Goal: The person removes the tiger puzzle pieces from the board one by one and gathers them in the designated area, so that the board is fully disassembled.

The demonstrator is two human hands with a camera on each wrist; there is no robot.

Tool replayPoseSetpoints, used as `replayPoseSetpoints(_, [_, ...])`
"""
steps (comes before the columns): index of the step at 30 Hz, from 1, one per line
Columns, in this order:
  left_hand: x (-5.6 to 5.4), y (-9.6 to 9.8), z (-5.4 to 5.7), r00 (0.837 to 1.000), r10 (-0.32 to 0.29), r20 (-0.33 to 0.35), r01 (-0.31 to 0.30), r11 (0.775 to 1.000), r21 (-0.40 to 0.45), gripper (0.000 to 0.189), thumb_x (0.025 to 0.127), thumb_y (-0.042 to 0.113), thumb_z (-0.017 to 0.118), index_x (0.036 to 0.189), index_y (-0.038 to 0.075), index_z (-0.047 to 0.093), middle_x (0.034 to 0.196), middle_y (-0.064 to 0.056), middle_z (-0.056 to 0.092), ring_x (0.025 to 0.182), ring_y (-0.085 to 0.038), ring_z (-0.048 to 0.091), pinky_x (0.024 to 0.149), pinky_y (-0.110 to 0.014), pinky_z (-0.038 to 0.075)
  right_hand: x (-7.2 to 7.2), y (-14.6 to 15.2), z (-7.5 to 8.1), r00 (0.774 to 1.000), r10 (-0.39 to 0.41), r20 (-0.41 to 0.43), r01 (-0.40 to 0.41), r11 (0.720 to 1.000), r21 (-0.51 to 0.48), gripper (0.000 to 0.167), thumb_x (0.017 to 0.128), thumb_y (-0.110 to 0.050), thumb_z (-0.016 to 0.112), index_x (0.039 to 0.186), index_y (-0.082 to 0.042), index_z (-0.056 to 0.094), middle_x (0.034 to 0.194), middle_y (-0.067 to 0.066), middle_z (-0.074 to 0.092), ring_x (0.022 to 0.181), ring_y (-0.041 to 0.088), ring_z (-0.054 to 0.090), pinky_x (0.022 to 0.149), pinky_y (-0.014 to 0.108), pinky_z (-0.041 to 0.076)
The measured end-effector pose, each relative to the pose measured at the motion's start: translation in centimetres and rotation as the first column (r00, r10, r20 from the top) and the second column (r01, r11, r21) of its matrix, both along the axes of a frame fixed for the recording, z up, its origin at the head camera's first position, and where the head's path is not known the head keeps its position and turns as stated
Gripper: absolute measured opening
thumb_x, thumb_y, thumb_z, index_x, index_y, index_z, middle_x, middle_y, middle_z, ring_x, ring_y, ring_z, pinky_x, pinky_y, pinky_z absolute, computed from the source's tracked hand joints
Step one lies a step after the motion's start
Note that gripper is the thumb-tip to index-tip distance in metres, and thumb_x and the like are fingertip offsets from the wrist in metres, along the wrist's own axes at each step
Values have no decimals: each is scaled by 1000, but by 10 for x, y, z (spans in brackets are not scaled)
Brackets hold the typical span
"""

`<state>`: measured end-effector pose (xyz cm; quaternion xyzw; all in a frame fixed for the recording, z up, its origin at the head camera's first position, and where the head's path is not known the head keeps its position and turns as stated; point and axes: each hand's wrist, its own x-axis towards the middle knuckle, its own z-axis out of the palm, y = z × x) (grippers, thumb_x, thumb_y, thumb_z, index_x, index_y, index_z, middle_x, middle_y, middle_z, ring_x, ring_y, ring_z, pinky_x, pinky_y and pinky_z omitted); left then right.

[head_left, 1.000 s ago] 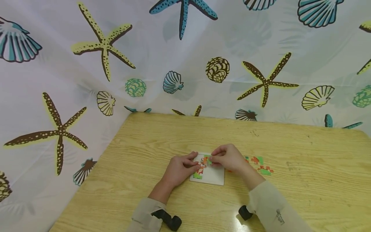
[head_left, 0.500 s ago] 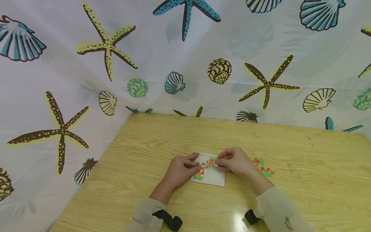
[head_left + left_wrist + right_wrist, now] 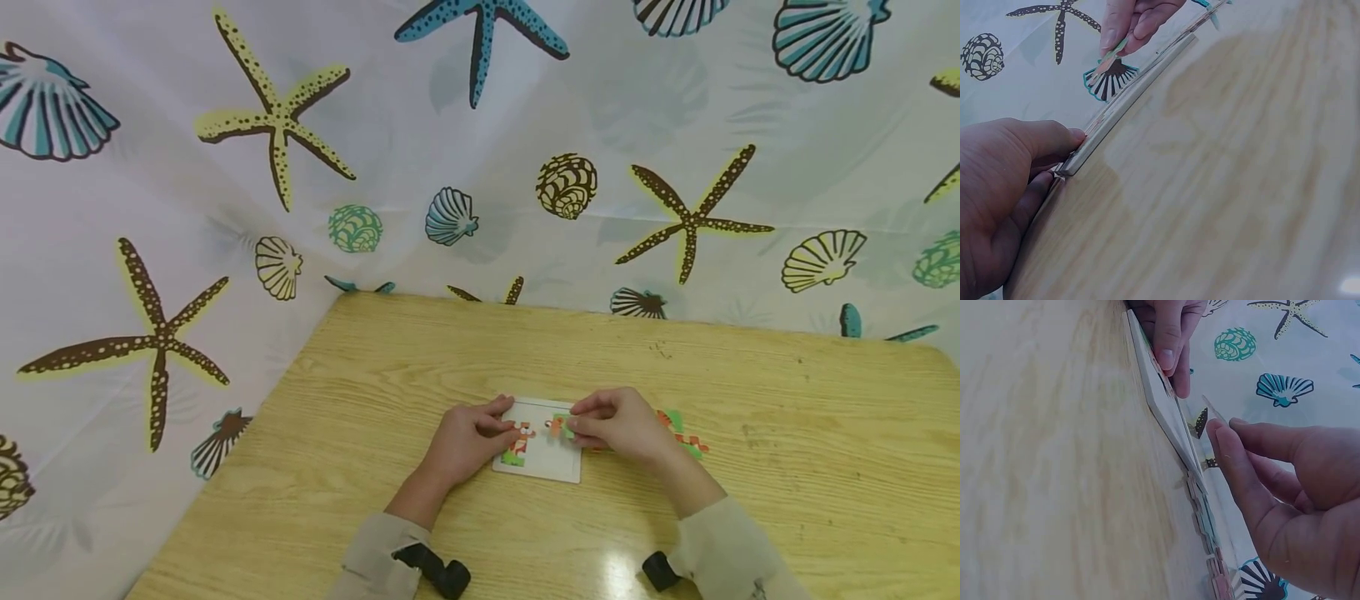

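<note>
A white puzzle board lies on the table, with puzzle pieces showing part of an orange-and-white animal along its left side. My left hand holds the board by its left edge, thumb on top near those pieces. Above the board's upper right, my right hand pinches a green-and-orange puzzle piece between thumb and fingertips. In the right wrist view this piece is raised off the board, seen nearly edge-on. The left wrist view also shows the piece clear of the board.
More loose puzzle pieces, orange and green, lie on the wood-grain table right of the board, partly hidden by my right hand. A white curtain printed with starfish and shells hangs behind and along the left.
My right hand has moved right with the pinched piece, away from the pieces on the board's left side. My left hand stays on the board.
</note>
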<state>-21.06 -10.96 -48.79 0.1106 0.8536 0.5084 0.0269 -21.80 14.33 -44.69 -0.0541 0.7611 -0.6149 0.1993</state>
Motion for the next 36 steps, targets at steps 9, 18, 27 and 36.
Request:
replayPoseSetpoints(9, [0, 1, -1, 1000, 9, 2, -9, 1000, 1, 14, 86, 16, 80, 95, 5, 81, 138, -4, 63, 137, -21, 52, 112, -41, 45, 1, 10, -2, 999, 32, 29, -32, 999, 19, 21, 94, -4, 67, 111, 9, 67, 98, 12, 72, 85, 19, 74, 79, 31, 63])
replayPoseSetpoints(18, [-1, 0, -4, 1000, 5, 4, -5, 1000, 11, 13, 86, 15, 79, 95, 5, 81, 138, -4, 63, 137, -21, 52, 112, -41, 45, 2, 22, 8, 993, 111, 28, -112, 993, 36, 22, 93, -3, 69, 107, 13, 66, 88, 10, 74, 76, 15, 72, 74, 31, 63])
replayPoseSetpoints(27, [-2, 1, -4, 1000, 13, 9, -13, 1000, 27, 14, 86, 14, 80, 95, 4, 81, 137, -4, 63, 136, -21, 52, 111, -40, 45, 1, 31, 8, 982, 175, 73, -179, 983, 48, 19, 92, -1, 68, 105, 12, 67, 88, 12, 75, 74, 16, 72, 72, 32, 64])
replayPoseSetpoints(36, [-2, 1, -3, 1000, 12, 12, -12, 1000, 22, 13, 86, 13, 79, 96, 4, 81, 137, -4, 64, 137, -21, 52, 111, -40, 45, 1, 36, 11, 978, 193, 80, -201, 974, 105, 18, 92, -4, 70, 103, 11, 67, 84, 10, 75, 70, 14, 71, 69, 30, 63])
